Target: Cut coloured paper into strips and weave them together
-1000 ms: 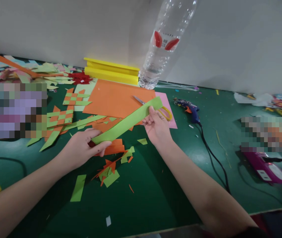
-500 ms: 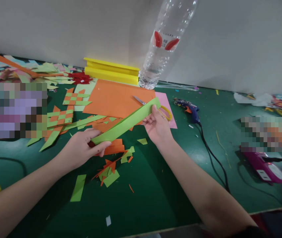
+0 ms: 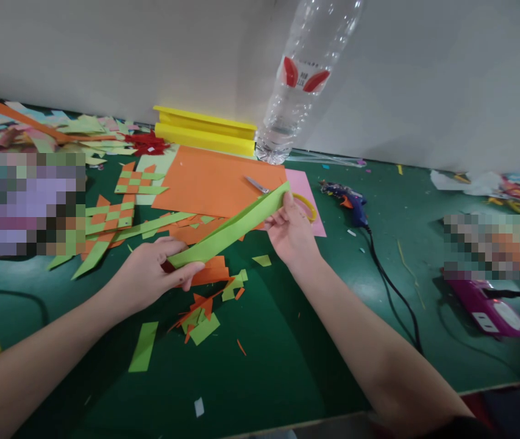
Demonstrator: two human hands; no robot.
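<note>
A folded strip of light green paper (image 3: 235, 231) is stretched slantwise above the table between both hands. My left hand (image 3: 156, 271) pinches its lower left end between thumb and fingers. At the upper right end, my right hand (image 3: 291, 228) grips it by the thumb and fingertips. Behind the strip lie scissors (image 3: 306, 207) with yellow handles, partly covered by the strip and my right hand. They rest on orange paper (image 3: 214, 177) and a pink sheet (image 3: 303, 180). Below the strip are an orange folded piece (image 3: 211, 271) and green and orange scraps (image 3: 205, 329).
Woven orange and green paper pieces (image 3: 112, 214) lie left. A clear plastic bottle (image 3: 296, 91) stands by the wall beside a yellow folded strip (image 3: 205, 131). On the right are a blue glue gun (image 3: 351, 202) with a black cord and a magenta device (image 3: 491, 308).
Both hands keep hold of the green strip. Its right end has dipped very slightly; little else differs.
</note>
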